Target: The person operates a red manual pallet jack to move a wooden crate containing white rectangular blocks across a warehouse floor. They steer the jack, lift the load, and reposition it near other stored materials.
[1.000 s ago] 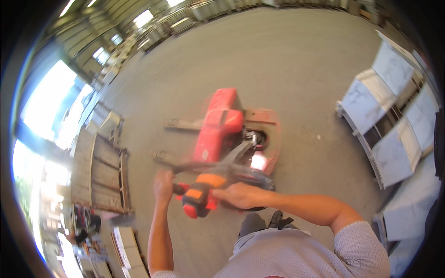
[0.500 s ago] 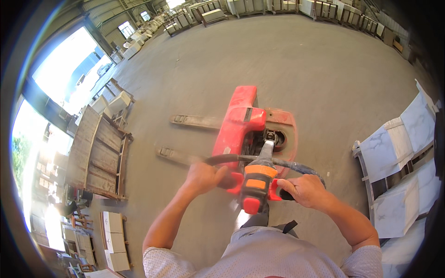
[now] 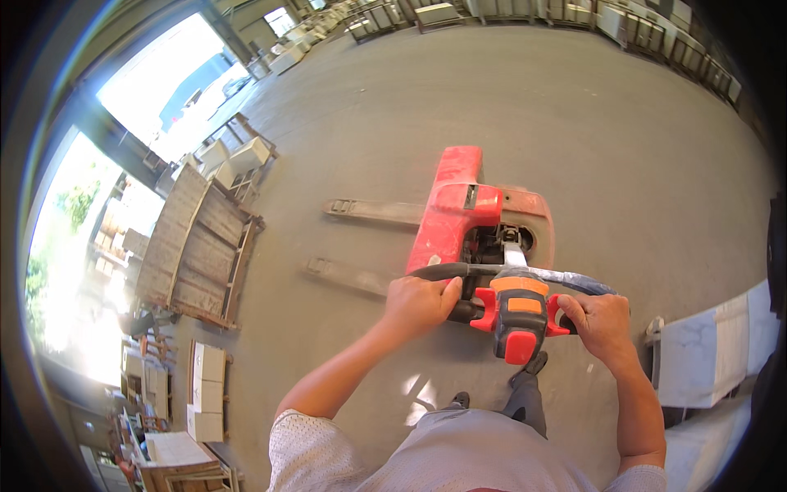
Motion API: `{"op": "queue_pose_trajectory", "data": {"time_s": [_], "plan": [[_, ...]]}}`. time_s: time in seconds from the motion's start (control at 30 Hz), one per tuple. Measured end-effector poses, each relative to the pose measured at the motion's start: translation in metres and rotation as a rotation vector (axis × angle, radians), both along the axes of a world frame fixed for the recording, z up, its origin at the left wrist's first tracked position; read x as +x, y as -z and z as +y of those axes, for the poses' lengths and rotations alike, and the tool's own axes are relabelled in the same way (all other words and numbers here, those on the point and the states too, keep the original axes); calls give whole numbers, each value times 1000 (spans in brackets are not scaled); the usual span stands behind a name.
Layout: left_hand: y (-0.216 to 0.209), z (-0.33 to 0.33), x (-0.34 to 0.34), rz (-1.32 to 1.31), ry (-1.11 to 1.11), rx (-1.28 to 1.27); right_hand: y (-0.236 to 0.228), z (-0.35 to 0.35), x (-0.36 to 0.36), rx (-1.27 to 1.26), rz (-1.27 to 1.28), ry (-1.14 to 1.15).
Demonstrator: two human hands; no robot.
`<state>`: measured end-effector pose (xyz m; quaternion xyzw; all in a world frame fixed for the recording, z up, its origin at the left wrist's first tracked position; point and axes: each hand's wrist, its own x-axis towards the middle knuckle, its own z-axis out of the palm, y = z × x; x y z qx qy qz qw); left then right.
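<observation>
In front of me stands a red powered pallet truck (image 3: 459, 193), its two forks (image 3: 373, 211) pointing left and bare. Its tiller head (image 3: 520, 316), black with orange and red buttons, is between my hands. My left hand (image 3: 420, 307) is wrapped round the left side of the black handle loop. On the right side, my right hand (image 3: 602, 324) grips the handle with the thumb by the red lever. The fingers of both hands are partly hidden behind the grips. Both my feet show below the tiller.
Leaning wooden pallets (image 3: 197, 246) stand at the left beside large bright doorways. White boxes (image 3: 206, 389) lie on a pallet below them. Wrapped white marble-look slabs (image 3: 709, 348) stand at the right. Racks of slabs (image 3: 656, 37) line the far edge of the concrete floor (image 3: 393, 107).
The truck, tiller and both hands sit farther right in view. The surroundings have shifted too, with the left pallets nearer the middle and fewer right-hand slabs showing. Both hands keep their hold.
</observation>
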<state>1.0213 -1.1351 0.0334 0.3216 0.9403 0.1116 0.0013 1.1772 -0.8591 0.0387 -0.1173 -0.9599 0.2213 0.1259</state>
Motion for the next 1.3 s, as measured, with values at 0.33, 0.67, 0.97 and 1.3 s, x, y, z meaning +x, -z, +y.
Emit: {"op": "queue_pose_trajectory", "data": {"time_s": [0.33, 0.67, 0.97, 1.3], "plan": [[6, 112, -20, 162, -140, 153, -12, 135, -78, -137, -107, -267], [-53, 184, -91, -217, -184, -68, -47, 231, -191, -126, 23, -445], [-72, 218, -157, -429, 64, -16, -51, 288, -272, -85, -89, -522], [-51, 291, -182, -271, -106, 54, -46, 361, -370, -119, -49, -712]]}}
